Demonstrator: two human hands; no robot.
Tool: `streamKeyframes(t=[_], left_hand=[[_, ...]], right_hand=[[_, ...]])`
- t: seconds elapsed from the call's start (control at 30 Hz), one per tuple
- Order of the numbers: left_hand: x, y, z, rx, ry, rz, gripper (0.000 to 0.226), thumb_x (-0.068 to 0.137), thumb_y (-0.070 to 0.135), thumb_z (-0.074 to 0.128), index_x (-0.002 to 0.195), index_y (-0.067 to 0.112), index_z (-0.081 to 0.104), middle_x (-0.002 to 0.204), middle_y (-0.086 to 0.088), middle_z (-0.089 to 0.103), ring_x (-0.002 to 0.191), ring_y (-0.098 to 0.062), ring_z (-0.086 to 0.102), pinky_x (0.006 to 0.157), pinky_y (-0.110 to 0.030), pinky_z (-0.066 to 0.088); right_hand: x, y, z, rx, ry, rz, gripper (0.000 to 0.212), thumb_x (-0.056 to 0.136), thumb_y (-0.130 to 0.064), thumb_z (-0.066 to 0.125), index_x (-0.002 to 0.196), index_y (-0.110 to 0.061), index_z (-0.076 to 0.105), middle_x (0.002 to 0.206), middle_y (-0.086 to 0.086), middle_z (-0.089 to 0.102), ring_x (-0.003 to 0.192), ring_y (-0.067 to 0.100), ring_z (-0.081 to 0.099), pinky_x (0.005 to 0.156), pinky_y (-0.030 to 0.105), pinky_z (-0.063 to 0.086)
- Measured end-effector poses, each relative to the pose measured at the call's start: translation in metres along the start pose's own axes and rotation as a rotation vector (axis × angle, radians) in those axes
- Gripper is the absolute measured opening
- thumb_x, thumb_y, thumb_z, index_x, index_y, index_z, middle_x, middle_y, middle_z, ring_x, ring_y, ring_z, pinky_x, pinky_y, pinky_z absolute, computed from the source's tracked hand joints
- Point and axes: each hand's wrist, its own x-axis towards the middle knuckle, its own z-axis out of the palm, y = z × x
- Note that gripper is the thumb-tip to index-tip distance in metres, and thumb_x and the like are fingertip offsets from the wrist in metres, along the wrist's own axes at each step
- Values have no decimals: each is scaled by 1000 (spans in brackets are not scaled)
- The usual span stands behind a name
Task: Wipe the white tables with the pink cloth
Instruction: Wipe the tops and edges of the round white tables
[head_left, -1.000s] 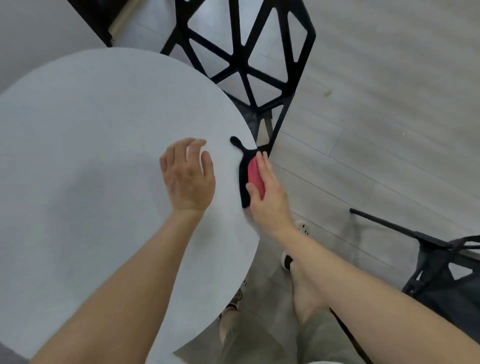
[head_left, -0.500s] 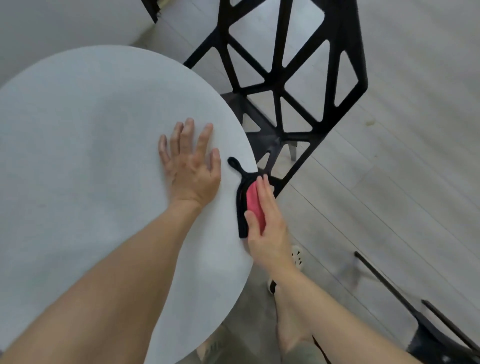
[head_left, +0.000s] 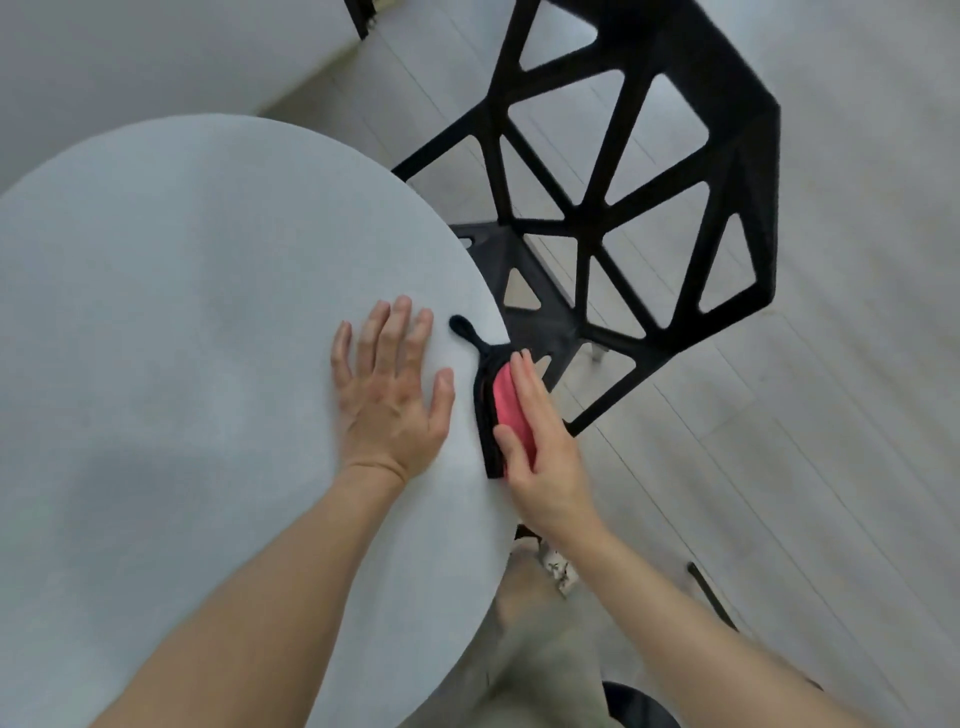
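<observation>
Pink cloth (head_left: 506, 408), folded, with a black border and a black hanging loop (head_left: 462, 326), lying on the right-hand rim of the round white table (head_left: 182, 312); the loop points away from the person across the tabletop. Right hand (head_left: 545, 457) lies flat on top of the cloth: its 4 fingers are straight and held together along the cloth's outer side, and the thumb rests on the pink face nearer the wrist. Whether any part of the cloth hangs over the table edge under this hand cannot be told. Left hand (head_left: 389, 400) is pressed palm-down on the bare tabletop just beside the cloth, not touching it; its fingers are straight and slightly apart, the thumb spread toward the cloth. Black chair (head_left: 649, 234) with a lattice of triangular openings stands against the far-right edge of the table. Pale plank floor (head_left: 857, 415) surrounds both. A light shoe (head_left: 558, 564) shows below the right wrist.
</observation>
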Motion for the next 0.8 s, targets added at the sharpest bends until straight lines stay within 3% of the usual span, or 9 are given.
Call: streamKeyframes(t=[0.1,0.17,0.3,0.43,0.57,0.7,0.8], left_hand=[[0,2,-1,-17,-2,7,65,103,41,51,163,16,43,172,-6,36,162,-29,30,128,-63,20],[1,2,-1,-19,-10,7,67,103,41,52,164,15,43,173,-7,36,162,-29,29,128,-64,20],[-1,2,-2,-24,-21,2,68,103,42,51,165,15,42,173,-7,36,163,-28,28,128,-64,20],[-3,-1,-3,-22,-5,2,66,104,41,52,164,13,44,173,-8,35,163,-29,28,127,-66,22],[-3,0,-3,-25,-7,3,67,103,40,54,163,13,45,174,-8,34,162,-30,30,126,-67,24],[-3,2,-3,-29,-7,0,68,101,39,57,164,14,45,173,-8,35,161,-30,32,126,-67,25],[0,1,-4,-42,11,11,67,100,37,57,162,12,48,172,-9,37,160,-31,34,125,-68,27]], right_hand=[[28,-11,-1,-10,-24,28,77,107,-1,56,172,-27,24,179,-17,17,158,-16,9,118,2,14],[85,-25,-4,-34,-62,-12,77,106,-3,57,172,-30,27,178,-17,22,155,-16,16,113,0,18],[186,-54,-4,-64,-194,-74,73,106,-8,60,169,-37,35,174,-17,33,158,3,31,124,20,30],[148,-40,-7,-81,-195,-105,72,108,-8,57,171,-30,30,176,-16,28,157,-6,25,112,-1,21],[77,-17,-29,-57,-204,-60,76,107,0,56,171,-28,29,177,-17,26,161,-6,19,127,12,20],[134,-39,-19,-83,-244,-42,77,105,-3,59,171,-31,31,176,-17,28,156,-11,22,115,0,19],[226,-70,5,-111,-303,-87,75,104,-6,59,168,-38,37,173,-18,36,157,3,33,123,19,29]])
